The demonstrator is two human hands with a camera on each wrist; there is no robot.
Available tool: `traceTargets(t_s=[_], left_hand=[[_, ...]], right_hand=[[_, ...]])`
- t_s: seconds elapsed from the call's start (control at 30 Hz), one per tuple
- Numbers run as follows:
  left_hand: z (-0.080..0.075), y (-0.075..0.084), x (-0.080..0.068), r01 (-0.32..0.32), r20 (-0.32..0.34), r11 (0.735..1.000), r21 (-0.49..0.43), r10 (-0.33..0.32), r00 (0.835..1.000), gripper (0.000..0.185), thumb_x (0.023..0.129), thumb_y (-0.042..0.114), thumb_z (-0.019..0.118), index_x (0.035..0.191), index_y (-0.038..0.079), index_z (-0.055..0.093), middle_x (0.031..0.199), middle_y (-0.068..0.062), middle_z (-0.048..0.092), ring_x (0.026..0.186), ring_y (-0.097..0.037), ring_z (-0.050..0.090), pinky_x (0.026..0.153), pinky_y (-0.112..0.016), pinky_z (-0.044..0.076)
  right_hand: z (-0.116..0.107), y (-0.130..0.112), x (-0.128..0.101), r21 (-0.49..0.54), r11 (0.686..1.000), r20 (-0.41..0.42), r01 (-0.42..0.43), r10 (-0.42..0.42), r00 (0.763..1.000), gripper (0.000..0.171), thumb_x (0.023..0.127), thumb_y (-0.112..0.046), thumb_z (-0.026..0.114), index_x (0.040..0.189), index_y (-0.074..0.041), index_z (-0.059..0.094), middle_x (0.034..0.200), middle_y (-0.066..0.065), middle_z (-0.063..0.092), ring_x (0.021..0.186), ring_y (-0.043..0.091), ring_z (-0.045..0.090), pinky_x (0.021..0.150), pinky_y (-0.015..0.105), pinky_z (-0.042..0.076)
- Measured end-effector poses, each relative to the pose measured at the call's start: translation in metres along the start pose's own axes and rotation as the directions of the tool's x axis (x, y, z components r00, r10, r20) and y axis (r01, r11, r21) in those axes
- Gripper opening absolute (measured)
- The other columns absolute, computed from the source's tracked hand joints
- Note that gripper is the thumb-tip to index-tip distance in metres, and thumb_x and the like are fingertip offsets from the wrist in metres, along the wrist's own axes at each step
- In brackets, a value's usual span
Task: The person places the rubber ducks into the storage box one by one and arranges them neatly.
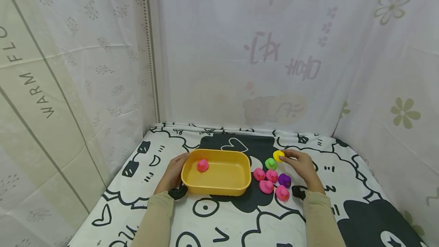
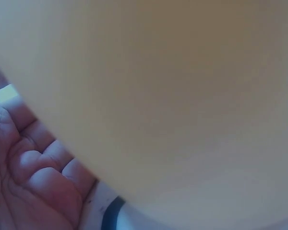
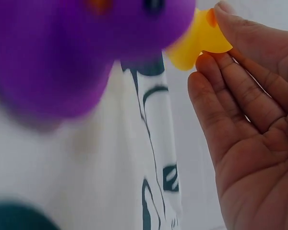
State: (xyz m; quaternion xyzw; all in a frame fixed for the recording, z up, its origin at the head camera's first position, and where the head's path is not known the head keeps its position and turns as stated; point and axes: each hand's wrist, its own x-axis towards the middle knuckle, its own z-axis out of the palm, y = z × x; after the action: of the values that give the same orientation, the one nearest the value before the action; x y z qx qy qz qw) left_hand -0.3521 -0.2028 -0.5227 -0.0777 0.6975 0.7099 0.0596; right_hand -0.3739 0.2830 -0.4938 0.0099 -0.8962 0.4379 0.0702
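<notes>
We count seven small toy ducks and one yellow tub point(image 1: 219, 190) on the cartoon-print cloth point(image 1: 240, 224). One pink duck point(image 1: 202, 165) sits inside the tub near its left end. Outside, to the tub's right, lie four more pink ducks point(image 1: 266, 186) in a cluster, a purple duck point(image 1: 284, 180) touching that cluster, a green duck point(image 1: 270, 163) and a yellow duck point(image 1: 278, 156). Our right hand point(image 1: 303, 167) pinches the yellow duck between thumb and fingertips point(image 3: 216, 60), the remaining fingers nearly straight, the forearm lying on the cloth and angled inward. Our left hand point(image 1: 175, 172) rests its palm and relaxed fingers point(image 2: 43, 165) against the tub's left wall, steadying it; the left forearm also lies on the cloth.
</notes>
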Motion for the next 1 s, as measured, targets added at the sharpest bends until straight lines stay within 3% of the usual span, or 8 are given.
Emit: traceTargets(t_s=[0.2,0.43,0.7,0.83,1.0], left_hand=[[0.001,0.001,-0.001,-0.014,0.014,1.000,-0.027,0.015,1.000,0.051,0.096,0.050,0.051,0.134,0.017,0.055,0.137,-0.005,0.057,0.119,-0.021,0.057,0.098,-0.030,0.054],[0.001,0.001,-0.003,-0.020,0.033,0.999,-0.046,0.021,0.999,0.048,0.097,0.047,0.049,0.133,0.017,0.056,0.136,-0.004,0.058,0.116,-0.019,0.058,0.095,-0.029,0.055],[0.001,0.001,-0.002,-0.013,0.024,0.999,-0.039,0.014,1.000,0.052,0.095,0.051,0.052,0.134,0.018,0.056,0.137,-0.003,0.057,0.120,-0.020,0.057,0.098,-0.031,0.054],[0.000,0.001,-0.002,-0.016,0.023,1.000,-0.024,0.017,1.000,0.057,0.093,0.055,0.053,0.135,0.017,0.055,0.137,-0.005,0.057,0.119,-0.020,0.057,0.098,-0.030,0.054],[-0.001,0.000,-0.002,-0.016,0.024,1.000,-0.016,0.016,1.000,0.048,0.097,0.049,0.049,0.133,0.018,0.056,0.136,-0.005,0.057,0.119,-0.020,0.057,0.097,-0.030,0.054]], right_hand=[[0.007,-0.018,0.003,0.082,0.996,0.035,0.033,-0.036,0.999,0.051,0.078,-0.052,0.075,0.119,-0.023,0.068,0.120,0.007,0.069,0.120,0.029,0.057,0.104,0.056,0.044],[0.016,-0.036,0.009,0.107,0.993,0.108,0.057,-0.069,0.992,0.048,0.079,-0.051,0.074,0.118,-0.024,0.068,0.114,0.003,0.071,0.097,0.022,0.069,0.101,0.053,0.048],[0.026,-0.060,0.014,0.089,0.994,0.171,0.066,-0.080,0.982,0.045,0.078,-0.053,0.074,0.115,-0.029,0.069,0.113,0.001,0.070,0.105,0.024,0.064,0.090,0.041,0.057],[0.031,-0.069,0.018,0.080,0.992,0.193,0.096,-0.110,0.975,0.044,0.078,-0.049,0.075,0.116,-0.026,0.069,0.115,0.002,0.070,0.108,0.024,0.065,0.090,0.039,0.058],[0.039,-0.080,0.022,0.082,0.984,0.212,0.155,-0.170,0.962,0.040,0.078,-0.044,0.077,0.114,-0.025,0.070,0.113,0.002,0.071,0.109,0.024,0.065,0.092,0.041,0.057]])
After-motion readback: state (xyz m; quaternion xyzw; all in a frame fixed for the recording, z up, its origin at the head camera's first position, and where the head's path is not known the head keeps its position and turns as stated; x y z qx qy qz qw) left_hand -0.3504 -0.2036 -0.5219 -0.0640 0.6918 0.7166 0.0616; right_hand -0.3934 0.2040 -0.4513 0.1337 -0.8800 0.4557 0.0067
